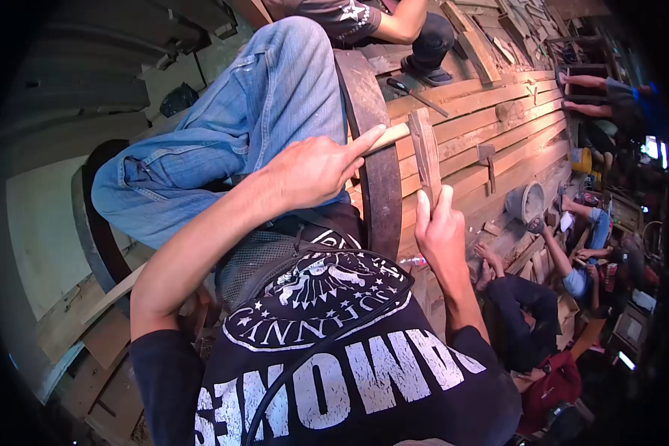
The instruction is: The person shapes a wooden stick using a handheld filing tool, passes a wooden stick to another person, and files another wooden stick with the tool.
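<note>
My left hand is closed round a pale wooden stick, its index finger stretched along the stick. The far end of the stick meets the side of a brown wooden piece, which stands roughly upright in the frame. My right hand grips the lower end of that brown piece between thumb and fingers. Just beyond my left hand is a dark curved edge beside my bent leg in jeans. The part of the stick inside my left hand is hidden.
Long planks cover the floor ahead, with a hammer and a dark-handled tool on them. A bucket stands farther right. One person sits at the top; several others sit or stand at the right.
</note>
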`<act>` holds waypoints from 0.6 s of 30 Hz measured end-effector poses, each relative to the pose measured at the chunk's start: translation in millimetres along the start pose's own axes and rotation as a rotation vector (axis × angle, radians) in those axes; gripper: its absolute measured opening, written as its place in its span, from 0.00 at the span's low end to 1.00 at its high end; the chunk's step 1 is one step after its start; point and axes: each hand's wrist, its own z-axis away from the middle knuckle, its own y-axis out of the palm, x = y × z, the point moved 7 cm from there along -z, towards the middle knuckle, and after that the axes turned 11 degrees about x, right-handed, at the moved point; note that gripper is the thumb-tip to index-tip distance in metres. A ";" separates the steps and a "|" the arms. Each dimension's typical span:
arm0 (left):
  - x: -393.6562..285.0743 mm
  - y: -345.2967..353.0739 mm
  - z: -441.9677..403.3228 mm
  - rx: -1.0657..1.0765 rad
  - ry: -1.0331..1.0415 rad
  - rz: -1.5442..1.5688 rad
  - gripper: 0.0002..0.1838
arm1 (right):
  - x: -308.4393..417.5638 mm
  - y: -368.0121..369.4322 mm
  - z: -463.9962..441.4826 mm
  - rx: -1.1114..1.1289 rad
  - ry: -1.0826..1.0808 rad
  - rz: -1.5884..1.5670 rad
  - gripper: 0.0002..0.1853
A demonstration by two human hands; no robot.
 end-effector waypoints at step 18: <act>-1.7 0.6 1.7 0.054 -0.097 -0.099 0.32 | 13.3 1.6 -34.0 -0.079 -0.021 0.220 0.15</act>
